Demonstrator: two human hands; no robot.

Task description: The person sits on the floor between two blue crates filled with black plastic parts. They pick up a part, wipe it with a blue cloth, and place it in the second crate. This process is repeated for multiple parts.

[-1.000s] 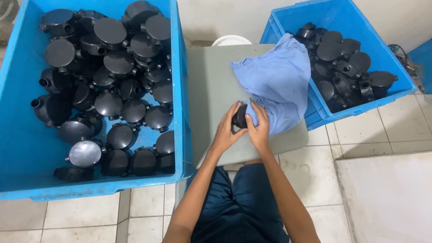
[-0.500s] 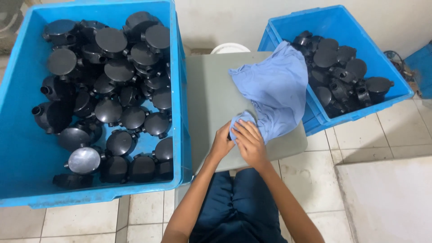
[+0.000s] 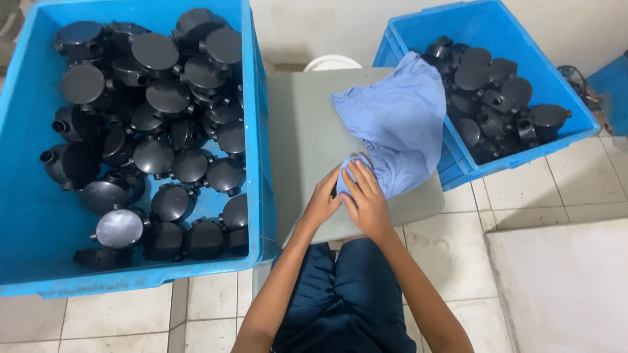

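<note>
Right hand (image 3: 366, 199) now covers cloth-wrapped part (image 3: 350, 171).

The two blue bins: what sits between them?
In the head view, a grey table with a light blue cloth, which both hands, left hand and right hand, press together.

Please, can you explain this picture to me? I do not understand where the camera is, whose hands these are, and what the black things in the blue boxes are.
The camera sits on a person's head and looks down, so the two bare arms are that person's own. The left hand and right hand meet on one end of a blue cloth, bunched between them; whether anything is inside the bunch cannot be seen. The cloth lies on a small grey table and drapes over the edge of the right crate. The left crate is bigger. Both blue crates hold round black plastic parts with short side tubes. A white round thing shows behind the table.
</note>
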